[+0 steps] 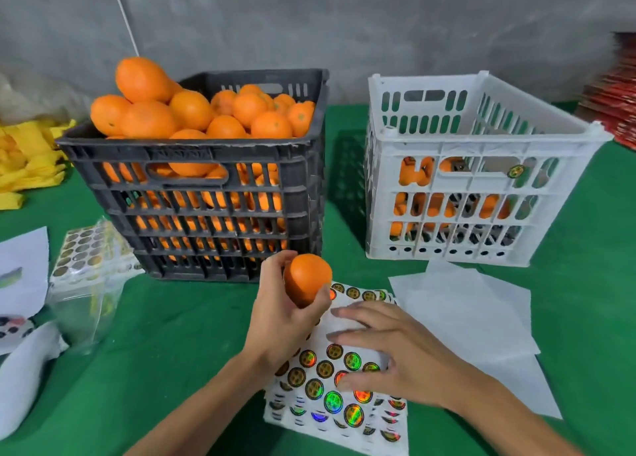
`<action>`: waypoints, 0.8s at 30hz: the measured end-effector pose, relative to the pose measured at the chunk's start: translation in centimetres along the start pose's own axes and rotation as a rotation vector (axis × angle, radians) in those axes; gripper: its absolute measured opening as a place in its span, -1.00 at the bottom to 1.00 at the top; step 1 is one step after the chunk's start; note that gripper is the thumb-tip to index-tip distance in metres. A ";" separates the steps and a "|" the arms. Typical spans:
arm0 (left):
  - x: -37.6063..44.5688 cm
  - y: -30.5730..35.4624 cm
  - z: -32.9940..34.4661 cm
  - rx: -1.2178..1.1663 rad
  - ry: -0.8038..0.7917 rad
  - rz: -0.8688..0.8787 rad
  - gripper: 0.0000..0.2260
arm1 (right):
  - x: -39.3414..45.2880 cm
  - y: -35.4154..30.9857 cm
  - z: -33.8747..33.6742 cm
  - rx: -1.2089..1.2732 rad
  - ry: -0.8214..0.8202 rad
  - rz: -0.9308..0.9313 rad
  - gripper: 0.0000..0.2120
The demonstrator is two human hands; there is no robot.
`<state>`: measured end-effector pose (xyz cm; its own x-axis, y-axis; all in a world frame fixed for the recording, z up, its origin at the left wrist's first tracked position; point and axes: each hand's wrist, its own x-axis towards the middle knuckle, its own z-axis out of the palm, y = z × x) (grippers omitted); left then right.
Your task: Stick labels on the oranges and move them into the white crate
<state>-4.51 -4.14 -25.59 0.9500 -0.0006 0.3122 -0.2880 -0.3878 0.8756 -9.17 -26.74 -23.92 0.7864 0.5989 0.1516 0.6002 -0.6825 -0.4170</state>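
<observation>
Orange (pixel 306 278) in left hand (pixel 280 318) (fingers (pixel 275 263) curled)

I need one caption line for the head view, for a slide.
Left hand holds an orange above a label sheet the right hand touches.

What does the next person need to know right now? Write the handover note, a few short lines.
Left hand: grips one orange above the sticker sheets; no label visible on it.
Right hand: fingers spread flat on the top sheet, holding nothing; whether a sticker is being lifted cannot be told.
Black crate, on the left: heaped with oranges waiting.
White crate, on the right: some oranges at the bottom, mostly on its left side, much room left.
Done: a small batch moved over.
Left: label the held orange, put it in the white crate, then work through the black crate.
</observation>
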 end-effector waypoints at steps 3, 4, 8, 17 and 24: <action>-0.2 0.1 -0.3 0.010 -0.059 0.021 -0.37 | 0.2 -0.2 0.0 -0.033 -0.003 -0.022 -0.47; -0.4 0.2 -0.2 0.002 -0.079 0.017 -0.37 | 0.3 -0.3 0.0 -0.037 0.010 -0.033 -0.50; -0.8 0.4 0.2 -0.016 -0.090 -0.007 -0.38 | 0.6 -0.9 -0.1 -0.043 0.070 -0.072 -0.61; -0.8 0.5 0.2 -0.100 -0.088 -0.107 -0.46 | 0.9 -2.0 -0.6 -0.338 0.139 -0.245 -0.71; -0.9 0.8 0.0 -0.123 -0.106 -0.128 -0.45 | 0.0 -1.1 0.5 0.012 0.031 -0.047 -0.47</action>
<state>-5.57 -4.43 -25.17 0.9854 -0.0575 0.1605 -0.1702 -0.2756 0.9461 -9.88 -25.80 -23.93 0.7613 0.6172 0.1988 0.6353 -0.6486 -0.4191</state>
